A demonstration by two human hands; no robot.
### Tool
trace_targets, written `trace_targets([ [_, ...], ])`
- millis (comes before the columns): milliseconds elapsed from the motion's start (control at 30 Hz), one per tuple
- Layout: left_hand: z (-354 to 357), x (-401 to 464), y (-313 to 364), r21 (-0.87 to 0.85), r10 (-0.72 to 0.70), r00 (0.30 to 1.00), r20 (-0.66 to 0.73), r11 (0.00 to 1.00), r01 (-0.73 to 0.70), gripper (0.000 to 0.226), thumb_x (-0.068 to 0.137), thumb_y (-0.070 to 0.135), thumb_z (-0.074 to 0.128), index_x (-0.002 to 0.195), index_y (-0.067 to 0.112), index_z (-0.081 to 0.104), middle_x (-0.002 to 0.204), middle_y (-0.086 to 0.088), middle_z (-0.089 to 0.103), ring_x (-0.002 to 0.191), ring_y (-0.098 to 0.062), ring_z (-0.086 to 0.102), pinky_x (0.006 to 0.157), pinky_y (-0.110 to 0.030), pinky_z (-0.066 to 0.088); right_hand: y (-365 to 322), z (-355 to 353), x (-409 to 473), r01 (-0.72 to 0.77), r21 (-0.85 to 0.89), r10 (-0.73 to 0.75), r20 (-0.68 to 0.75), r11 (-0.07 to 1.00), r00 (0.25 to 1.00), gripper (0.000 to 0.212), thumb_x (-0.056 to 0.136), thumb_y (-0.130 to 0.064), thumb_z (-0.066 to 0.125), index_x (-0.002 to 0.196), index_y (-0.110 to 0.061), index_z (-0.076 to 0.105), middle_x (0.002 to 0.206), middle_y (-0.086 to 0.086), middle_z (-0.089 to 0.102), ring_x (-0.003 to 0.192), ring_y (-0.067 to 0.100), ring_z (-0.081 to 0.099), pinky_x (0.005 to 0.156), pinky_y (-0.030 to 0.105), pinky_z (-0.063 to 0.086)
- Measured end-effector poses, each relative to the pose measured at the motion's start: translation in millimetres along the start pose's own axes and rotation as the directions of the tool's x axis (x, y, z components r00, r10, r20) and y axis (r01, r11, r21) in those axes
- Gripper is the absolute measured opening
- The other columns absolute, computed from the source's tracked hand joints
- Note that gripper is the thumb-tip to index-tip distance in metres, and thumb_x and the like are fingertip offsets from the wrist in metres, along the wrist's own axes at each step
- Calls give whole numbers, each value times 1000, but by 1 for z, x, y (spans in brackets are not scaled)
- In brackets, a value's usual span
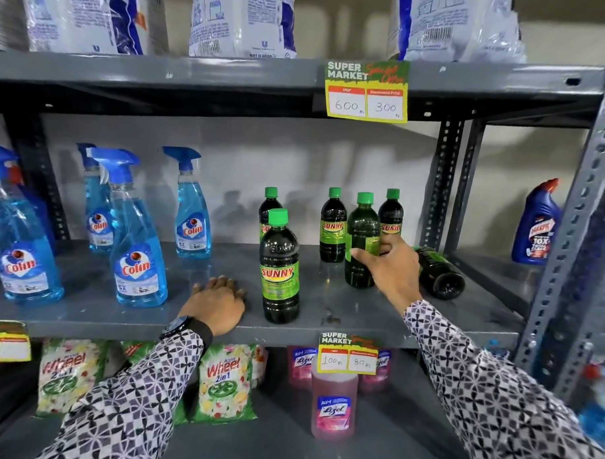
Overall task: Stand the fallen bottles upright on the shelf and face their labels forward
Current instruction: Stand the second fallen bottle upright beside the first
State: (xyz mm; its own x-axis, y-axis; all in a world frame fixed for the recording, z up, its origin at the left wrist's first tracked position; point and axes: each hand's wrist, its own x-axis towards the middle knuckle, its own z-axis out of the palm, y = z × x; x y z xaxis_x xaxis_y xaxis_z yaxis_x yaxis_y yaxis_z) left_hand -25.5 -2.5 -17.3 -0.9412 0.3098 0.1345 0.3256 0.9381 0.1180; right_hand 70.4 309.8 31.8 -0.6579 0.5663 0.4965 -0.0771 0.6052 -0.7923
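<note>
Head camera view of a grey metal shelf [120, 312]: the right hand [390, 266] wraps its fingers [365, 257] around the middle of an upright dark green-capped bottle [361, 231], label turned sideways. Just right of that hand another bottle [440, 273] lies on its side. The left hand [218, 305] rests flat and relaxed on the shelf beside a forward-facing Sunny bottle [279, 269]

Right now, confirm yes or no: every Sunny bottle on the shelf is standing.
No: one Sunny bottle lies on its side just behind the right hand, which grips an upright one.
</note>
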Motion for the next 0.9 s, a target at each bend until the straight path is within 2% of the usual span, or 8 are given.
trace_targets([
  [133, -2, -1, 3, -2, 0, 1000, -5, 1000, 0, 54, 105, 35, 26, 151, 12, 41, 165, -12, 34, 154, -28, 30, 124, -51, 18, 9, 1, -5, 23, 5, -23, -34, 1000, 999, 45, 73, -46, 93, 101, -27, 63, 86, -13, 72, 80, 5, 72, 80, 34, 61],
  [300, 1, 1, -1, 43, 8, 1000, 12, 999, -9, 53, 105, 35, 24, 150, 13, 42, 164, -13, 34, 154, -29, 30, 122, -53, 21, 17, 4, -8, 12, 103, -18, 55, 995, 998, 65, 75, -40, 94, 126, -18, 60, 101, -11, 70, 95, 9, 70, 89, 34, 59],
  [400, 0, 1, -1, 35, -1, 1000, 12, 999, 0, 52, 105, 35, 23, 149, 13, 42, 164, -11, 35, 154, -28, 29, 122, -52, 20, 20, 4, -2, -70, 244, 17, 213, 967, 977, 66, 88, -14, 82, 146, -22, 52, 122, -6, 71, 114, 11, 67, 110, 40, 50],
  [533, 1, 3, -1, 44, 8, 1000, 18, 999, -9, 53, 105, 35, 23, 149, 14, 43, 165, -12, 33, 155, -29, 28, 123, -53, 19, 23, 2, 2, -105, 273, 25, 280, 956, 960, 61, 88, 7, 72, 131, -34, 61, 124, -3, 75, 117, 12, 69, 116, 47, 47],
  [633, 2, 3, -1, 38, -4, 1000, 23, 999, 3, 54, 105, 36, 23, 151, 14, 41, 166, -12, 31, 156, -29, 27, 124, -55, 18, 18, 3, -4, -72, 201, 19, 254, 977, 967, 55, 81, -15, 88, 122, -37, 60, 122, -1, 73, 109, 8, 69, 107, 40, 53],
  [700, 1, 3, 0, 32, -8, 1000, 22, 999, 7, 53, 106, 35, 24, 152, 13, 40, 166, -12, 31, 156, -30, 27, 124, -55, 18, 26, 9, 0, -35, 124, 9, 210, 992, 978, 74, 64, -52, 95, 126, -36, 58, 124, 2, 68, 110, 15, 68, 102, 42, 56],
  [767, 2, 3, 0, 31, -7, 1000, 22, 999, 6, 53, 106, 35, 24, 151, 13, 40, 166, -12, 31, 156, -30, 27, 124, -55, 18, 35, 12, 5, -36, 111, 13, 199, 993, 980, 90, 57, -63, 94, 133, -37, 55, 123, 3, 65, 113, 19, 67, 103, 44, 56],
  [900, 4, 5, -4, 39, -1, 1000, 19, 999, 0, 53, 105, 35, 23, 151, 14, 41, 166, -12, 31, 156, -30, 27, 123, -55, 18, 15, 0, -6, -42, 157, 1, 252, 987, 968, 85, 84, -7, 83, 156, -25, 41, 132, 1, 65, 121, 18, 62, 109, 35, 46],
])
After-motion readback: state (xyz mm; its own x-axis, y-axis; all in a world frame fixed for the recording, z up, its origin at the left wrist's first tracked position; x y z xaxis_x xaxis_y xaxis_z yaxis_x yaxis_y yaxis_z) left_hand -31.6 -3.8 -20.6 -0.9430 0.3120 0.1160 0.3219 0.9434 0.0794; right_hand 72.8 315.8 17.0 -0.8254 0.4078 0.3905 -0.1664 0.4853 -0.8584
